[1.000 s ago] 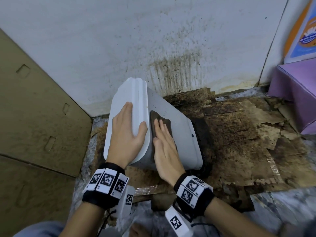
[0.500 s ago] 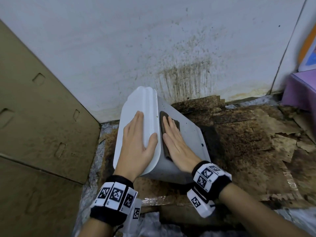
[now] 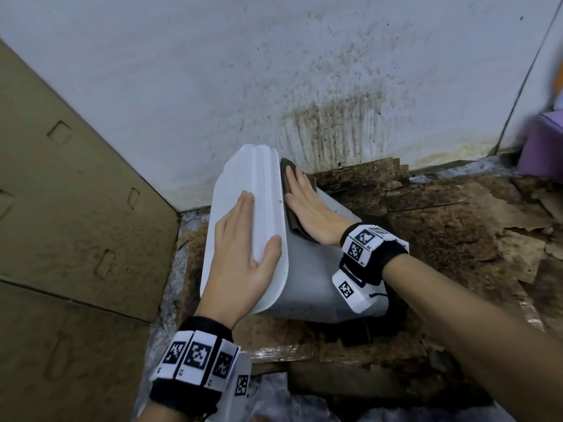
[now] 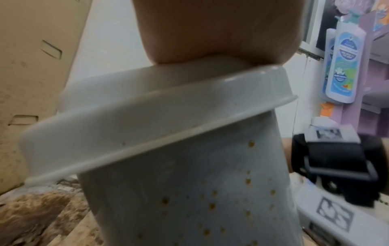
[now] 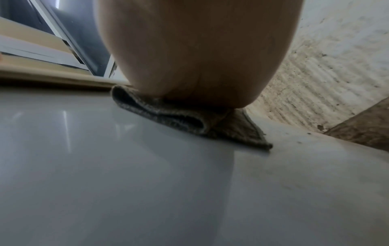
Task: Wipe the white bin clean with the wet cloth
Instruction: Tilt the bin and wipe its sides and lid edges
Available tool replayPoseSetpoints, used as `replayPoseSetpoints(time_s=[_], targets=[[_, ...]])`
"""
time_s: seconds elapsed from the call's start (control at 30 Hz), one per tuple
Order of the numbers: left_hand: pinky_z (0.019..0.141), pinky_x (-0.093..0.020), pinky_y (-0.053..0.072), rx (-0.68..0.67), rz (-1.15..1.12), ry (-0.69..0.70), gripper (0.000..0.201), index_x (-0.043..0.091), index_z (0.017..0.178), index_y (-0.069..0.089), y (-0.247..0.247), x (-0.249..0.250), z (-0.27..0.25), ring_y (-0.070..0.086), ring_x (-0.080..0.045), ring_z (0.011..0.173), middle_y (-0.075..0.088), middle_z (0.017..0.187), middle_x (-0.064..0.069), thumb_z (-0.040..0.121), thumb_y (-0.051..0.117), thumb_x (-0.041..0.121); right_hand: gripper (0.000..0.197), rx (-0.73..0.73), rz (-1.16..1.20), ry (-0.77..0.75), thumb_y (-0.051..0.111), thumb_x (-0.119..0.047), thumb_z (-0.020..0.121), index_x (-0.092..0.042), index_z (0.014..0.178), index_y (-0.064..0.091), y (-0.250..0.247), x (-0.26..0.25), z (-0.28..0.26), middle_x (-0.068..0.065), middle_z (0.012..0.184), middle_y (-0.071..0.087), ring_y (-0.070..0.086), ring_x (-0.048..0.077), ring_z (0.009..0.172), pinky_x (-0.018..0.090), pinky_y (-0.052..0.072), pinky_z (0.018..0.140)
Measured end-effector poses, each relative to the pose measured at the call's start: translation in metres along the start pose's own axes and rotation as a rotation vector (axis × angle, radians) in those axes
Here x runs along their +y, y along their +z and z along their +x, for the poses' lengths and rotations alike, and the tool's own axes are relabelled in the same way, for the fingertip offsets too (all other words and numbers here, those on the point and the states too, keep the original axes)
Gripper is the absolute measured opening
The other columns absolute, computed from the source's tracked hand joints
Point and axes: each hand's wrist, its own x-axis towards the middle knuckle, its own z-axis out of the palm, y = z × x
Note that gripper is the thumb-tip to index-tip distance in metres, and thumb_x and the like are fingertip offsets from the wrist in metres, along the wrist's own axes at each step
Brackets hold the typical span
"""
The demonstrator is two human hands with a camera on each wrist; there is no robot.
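Observation:
The white bin (image 3: pixel 307 275) lies tipped on its side on the dirty floor, its lid end toward the left. My left hand (image 3: pixel 243 239) lies flat on the lid (image 3: pixel 240 184), thumb hooked over the rim. My right hand (image 3: pixel 307 205) presses flat on a dark brown cloth (image 3: pixel 288 175) against the bin's upper side, just right of the lid rim. From the right wrist, the folded cloth (image 5: pixel 189 123) is squashed under my palm on the glossy bin wall (image 5: pixel 105 166). Through the left wrist camera, the bin wall (image 4: pixel 210 199) below the rim carries orange-brown specks.
A stained white wall (image 3: pixel 304 86) stands right behind the bin. Cardboard panels (image 3: pixel 61 208) lean at the left. Torn, grimy cardboard (image 3: pixel 457 226) covers the floor to the right. A purple box (image 3: pixel 542 147) sits at the far right, with detergent bottles (image 4: pixel 341 58) near it.
My right hand has slid the cloth along the bin's side away from me, toward the wall end. The left hand stays flat on the lid. The head camera has shifted.

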Motion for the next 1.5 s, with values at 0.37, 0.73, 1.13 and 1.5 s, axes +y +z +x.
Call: replayPoseSetpoints(time_s=[0.37,0.73,1.13,1.5], targets=[[0.115,-0.011,0.016,-0.002,-0.062,-0.025,0.079,0.024,0.163,0.022,-0.006,-0.003,0.000,0.016,0.002,0.150,0.023,0.167,0.015,0.093,0.053,0.046,0.052,-0.047,-0.051,0.228,0.016,-0.020,0.112,0.001,0.157,0.002,0.010,0.083,-0.056,-0.013,0.148,-0.028,-0.030,0.005,0.139,0.001,-0.028,0.094],[0.117,-0.026,0.022,0.003,-0.122,-0.065,0.085,0.031,0.162,0.023,-0.009,-0.006,0.000,0.019,0.008,0.147,0.028,0.163,0.019,0.086,0.048,0.059,0.063,0.139,0.255,0.482,0.022,-0.039,0.110,-0.015,0.159,-0.010,0.023,0.100,-0.056,0.000,0.167,-0.017,-0.019,0.011,0.152,0.030,-0.011,0.122],[0.118,-0.031,0.025,0.003,-0.124,-0.078,0.086,0.032,0.162,0.025,-0.009,-0.003,0.001,0.023,-0.002,0.148,0.032,0.161,0.014,0.084,0.048,0.060,0.064,0.148,0.255,0.572,0.021,-0.043,0.109,-0.018,0.159,-0.010,0.021,0.103,-0.053,0.001,0.168,-0.017,-0.016,0.017,0.154,0.039,-0.006,0.125],[0.117,-0.033,0.027,0.007,-0.096,-0.076,0.083,0.029,0.161,0.026,-0.009,-0.004,0.003,0.023,-0.006,0.148,0.033,0.161,0.010,0.085,0.048,0.055,0.062,0.095,0.169,0.224,0.013,-0.042,0.108,-0.021,0.156,-0.021,0.040,0.029,-0.053,-0.003,0.163,-0.030,-0.030,0.010,0.148,0.039,-0.014,0.124]])
